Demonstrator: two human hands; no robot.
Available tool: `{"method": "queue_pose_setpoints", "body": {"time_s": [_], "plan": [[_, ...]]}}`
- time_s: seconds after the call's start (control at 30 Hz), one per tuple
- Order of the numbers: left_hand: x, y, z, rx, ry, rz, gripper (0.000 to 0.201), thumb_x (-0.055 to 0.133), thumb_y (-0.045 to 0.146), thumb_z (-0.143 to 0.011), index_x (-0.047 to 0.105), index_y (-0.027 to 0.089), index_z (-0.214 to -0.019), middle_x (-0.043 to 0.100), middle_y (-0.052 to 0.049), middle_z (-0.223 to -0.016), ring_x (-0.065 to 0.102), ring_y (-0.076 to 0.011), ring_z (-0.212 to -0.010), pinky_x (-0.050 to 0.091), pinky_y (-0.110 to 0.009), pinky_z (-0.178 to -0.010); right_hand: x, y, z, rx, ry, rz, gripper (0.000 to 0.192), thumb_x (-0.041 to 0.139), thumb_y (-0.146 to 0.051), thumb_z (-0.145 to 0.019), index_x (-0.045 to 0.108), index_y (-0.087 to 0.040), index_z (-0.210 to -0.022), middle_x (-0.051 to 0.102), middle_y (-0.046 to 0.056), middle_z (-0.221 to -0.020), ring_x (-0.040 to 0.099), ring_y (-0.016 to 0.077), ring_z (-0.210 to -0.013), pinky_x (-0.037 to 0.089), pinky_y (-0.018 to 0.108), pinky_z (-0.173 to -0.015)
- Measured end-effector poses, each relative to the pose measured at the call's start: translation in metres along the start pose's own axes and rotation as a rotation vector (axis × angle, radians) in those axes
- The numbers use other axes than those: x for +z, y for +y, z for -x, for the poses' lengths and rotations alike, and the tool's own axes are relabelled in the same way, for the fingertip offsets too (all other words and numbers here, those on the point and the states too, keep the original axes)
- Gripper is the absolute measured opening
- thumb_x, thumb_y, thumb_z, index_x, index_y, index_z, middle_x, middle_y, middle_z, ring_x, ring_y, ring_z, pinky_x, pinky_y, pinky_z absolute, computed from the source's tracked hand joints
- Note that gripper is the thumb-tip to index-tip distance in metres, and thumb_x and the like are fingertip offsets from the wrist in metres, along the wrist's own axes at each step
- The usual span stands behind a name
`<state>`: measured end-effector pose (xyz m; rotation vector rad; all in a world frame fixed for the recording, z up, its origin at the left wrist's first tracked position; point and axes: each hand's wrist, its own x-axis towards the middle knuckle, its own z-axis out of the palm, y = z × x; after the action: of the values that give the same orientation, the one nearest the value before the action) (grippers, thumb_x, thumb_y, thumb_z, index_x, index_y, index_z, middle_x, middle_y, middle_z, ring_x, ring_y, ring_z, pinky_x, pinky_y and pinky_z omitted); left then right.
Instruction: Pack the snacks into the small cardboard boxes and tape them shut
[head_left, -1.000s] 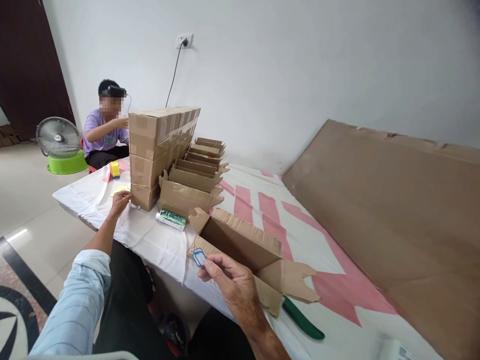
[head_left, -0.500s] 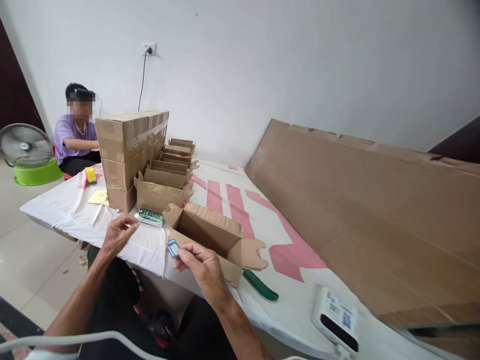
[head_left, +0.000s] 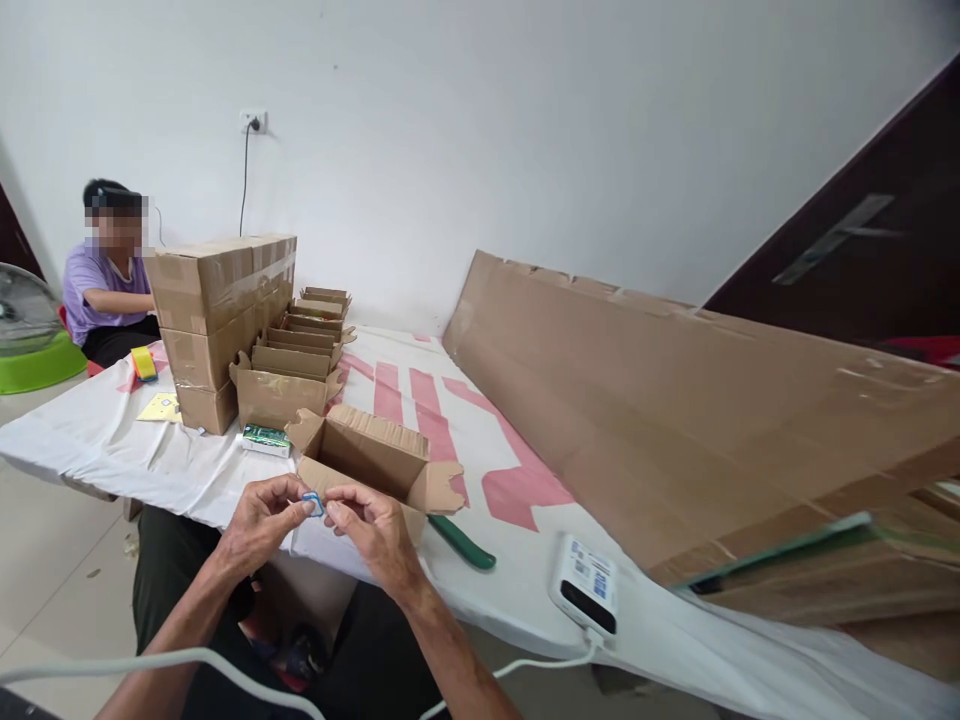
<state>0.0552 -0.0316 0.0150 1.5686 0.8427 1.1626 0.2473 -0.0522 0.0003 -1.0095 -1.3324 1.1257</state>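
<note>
Closest to me, both hands meet at the near edge of the tabletop point(head_left: 112, 440): left hand point(head_left: 259, 520) and right hand point(head_left: 375, 530) each pinch the same small blue-and-white sticker point(head_left: 313, 502) btw thumb and forefinger, other fingers loosely curled. The sticker sits in the air just in front of the open carton point(head_left: 367, 462), apart from its near wall. My read: I'm at the peel/ready stage, label held w/ both hands and not yet on any surface. Next move, as I judge it, needs a clean separation of the label w/o creasing, then flat, square placement on the cardboard – steady fingertips, light pressure.

Just right of the carton lies a green-handled tool point(head_left: 461, 542), partly under the flap. Further right, a white device w/ QR codes point(head_left: 587, 582) rests near the edge, cable trailing off. Left of the carton, a small green-and-white pack point(head_left: 264, 439) lies flat.

Beyond that, a row of folded open boxes point(head_left: 289, 365) stands beside a stack of taped boxes point(head_left: 217, 310); a tape roll point(head_left: 142, 362) and a yellow sheet point(head_left: 159, 407) lie near. A big cardboard sheet point(head_left: 675, 400) leans at right. At the far end another person point(head_left: 105, 290) in purple sits, arm toward the stack
</note>
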Motion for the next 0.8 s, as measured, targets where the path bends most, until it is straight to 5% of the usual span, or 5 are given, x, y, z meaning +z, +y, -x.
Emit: {"method": "queue_pose_setpoints", "body": {"time_s": [0.27, 0.47, 0.8], "plan": [[0.003, 0.03, -0.008, -0.094, -0.269, -0.319, 0.016, 0.073, 0.033, -0.083, 0.075, 0.018, -0.079, 0.07, 0.0, -0.073, 0.058, -0.015, -0.071, 0.046, -0.026, -0.069, -0.014, -0.024, -0.004, -0.007, -0.146, 0.094, 0.017, 0.075, -0.035, -0.079, 0.074, -0.019, -0.075, 0.071, 0.0, -0.07, 0.062, 0.0138, -0.066, 0.05, 0.026, -0.064], [0.006, 0.017, -0.014, -0.207, -0.243, -0.073, 0.033, 0.087, 0.046, -0.075, 0.075, 0.015, -0.081, 0.065, 0.0, -0.066, 0.048, -0.0115, -0.061, 0.033, -0.024, -0.057, -0.019, -0.015, -0.001, 0.085, -0.154, -0.045, 0.023, 0.076, -0.042, -0.079, 0.074, -0.019, -0.075, 0.072, 0.001, -0.065, 0.065, 0.0145, -0.06, 0.054, 0.028, -0.063], [0.012, 0.019, -0.013, -0.263, -0.252, 0.131, 0.044, 0.097, 0.051, -0.071, 0.076, 0.014, -0.082, 0.071, -0.001, -0.066, 0.059, -0.0127, -0.063, 0.045, -0.025, -0.063, -0.023, -0.014, 0.006, 0.097, -0.188, -0.138, 0.028, 0.083, -0.045, -0.078, 0.075, -0.019, -0.081, 0.074, 0.001, -0.068, 0.068, 0.0143, -0.06, 0.058, 0.028, -0.063]]}}
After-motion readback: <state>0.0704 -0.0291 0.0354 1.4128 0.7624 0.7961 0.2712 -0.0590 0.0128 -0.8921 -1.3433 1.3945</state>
